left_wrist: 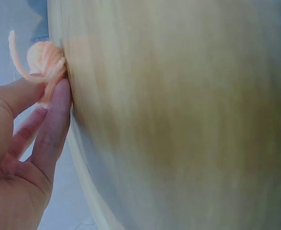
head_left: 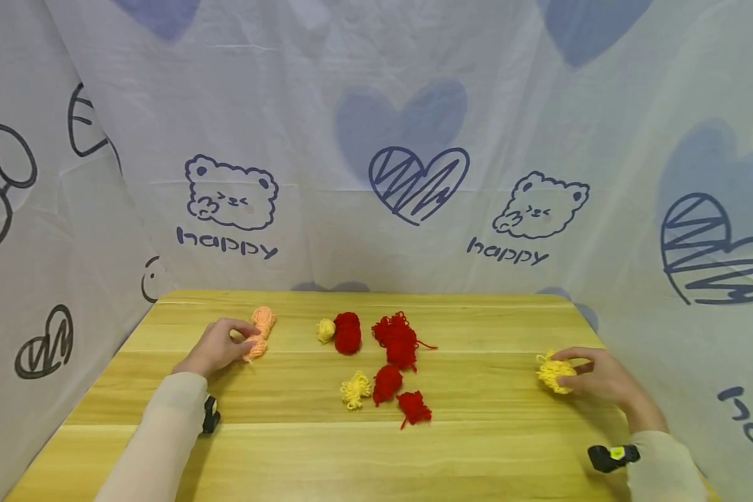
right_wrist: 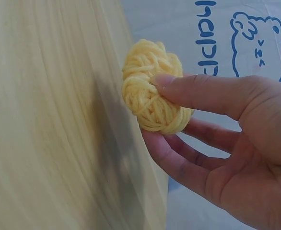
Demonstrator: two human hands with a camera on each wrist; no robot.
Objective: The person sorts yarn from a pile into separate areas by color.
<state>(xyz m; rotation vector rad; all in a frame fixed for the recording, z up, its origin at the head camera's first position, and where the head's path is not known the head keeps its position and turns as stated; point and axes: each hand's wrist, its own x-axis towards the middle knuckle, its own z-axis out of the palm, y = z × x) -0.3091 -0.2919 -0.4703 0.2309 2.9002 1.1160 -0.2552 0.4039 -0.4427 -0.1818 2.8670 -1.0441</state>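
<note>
At the left of the table, my left hand (head_left: 222,343) pinches a peach yarn bundle (head_left: 263,322) between thumb and fingers. In the left wrist view the peach yarn (left_wrist: 45,57) shows a loose tail curling up beside the thumb. Over on the right side, my right hand (head_left: 602,376) holds a yellow ball of yarn (head_left: 553,375). Its thumb presses the front of the yellow ball (right_wrist: 152,91) in the right wrist view, with the fingers behind and below. A shadow falls on the wood beside that ball.
Mid-table lie a small yellow ball (head_left: 325,330), a red bundle (head_left: 348,333), a loose red tangle (head_left: 398,341), a red ball (head_left: 387,383), a small red clump (head_left: 415,407) and a yellow clump (head_left: 355,390). A printed cloth (head_left: 326,230) hangs behind the wooden table (head_left: 288,453).
</note>
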